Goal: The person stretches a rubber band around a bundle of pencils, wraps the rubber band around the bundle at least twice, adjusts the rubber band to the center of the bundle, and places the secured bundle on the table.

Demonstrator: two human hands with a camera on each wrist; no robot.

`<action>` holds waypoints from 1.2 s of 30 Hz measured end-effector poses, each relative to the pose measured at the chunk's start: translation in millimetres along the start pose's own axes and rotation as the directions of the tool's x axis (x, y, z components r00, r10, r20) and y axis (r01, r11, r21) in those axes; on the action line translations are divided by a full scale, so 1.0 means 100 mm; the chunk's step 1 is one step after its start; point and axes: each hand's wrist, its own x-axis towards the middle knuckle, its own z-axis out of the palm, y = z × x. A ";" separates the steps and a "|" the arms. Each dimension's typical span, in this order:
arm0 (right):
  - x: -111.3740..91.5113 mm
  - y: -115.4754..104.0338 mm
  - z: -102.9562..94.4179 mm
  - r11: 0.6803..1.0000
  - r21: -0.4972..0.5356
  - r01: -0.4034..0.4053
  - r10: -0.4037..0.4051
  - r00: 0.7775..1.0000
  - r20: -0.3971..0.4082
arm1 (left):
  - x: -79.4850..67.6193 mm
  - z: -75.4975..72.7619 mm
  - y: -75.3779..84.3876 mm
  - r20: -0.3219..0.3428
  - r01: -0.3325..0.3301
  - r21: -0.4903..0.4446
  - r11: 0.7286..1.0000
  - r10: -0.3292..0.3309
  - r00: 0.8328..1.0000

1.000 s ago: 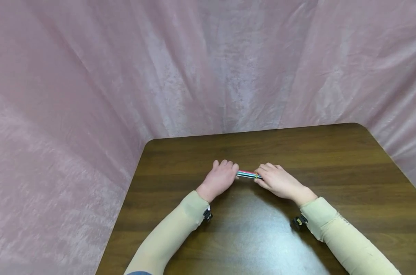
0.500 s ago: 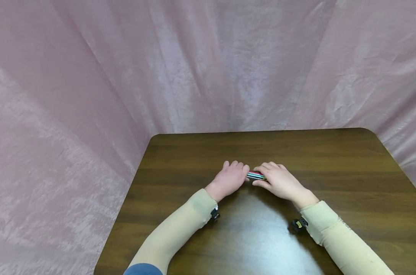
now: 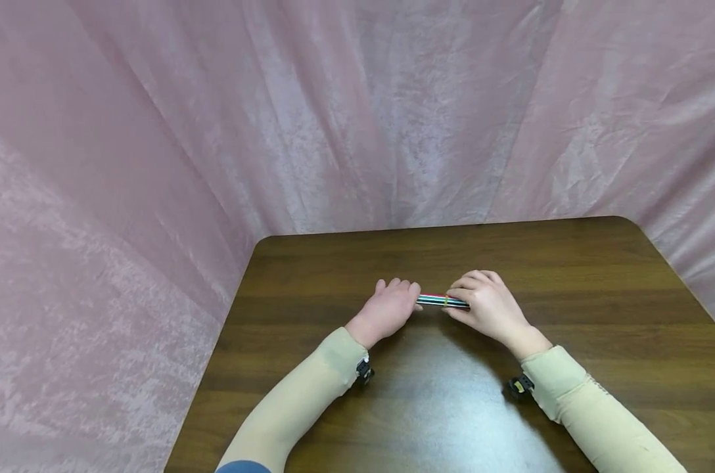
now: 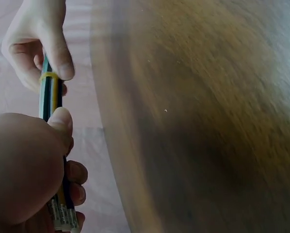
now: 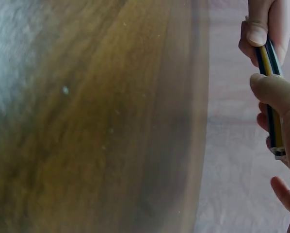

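In the head view a bundle of slim coloured pens spans the space between both hands, held over the table. My left hand grips its left part, fingers wrapped round it. Translucent pen ends stick out below that hand in the left wrist view. A yellow rubber band circles the bundle close to the right thumb. With thumb and fingers, my right hand pinches the banded end. In the right wrist view, the right fingers partly cover the pens.
The brown wooden table has rounded far corners. Pink curtains hang behind it and along the left side. A small dark wrist camera sits at the left cuff, another wrist camera at the right.
Half a second ago the hands were closer together, with the right fingers over the band. Now the right hand sits farther right, its knuckles raised, and more of the bundle and band shows.
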 end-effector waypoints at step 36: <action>-0.03 0.06 -0.03 0.990 0.077 -0.119 0.116 0.993 0.037 | 0.02 0.02 0.02 0.031 0.049 0.022 0.999 -0.050 0.998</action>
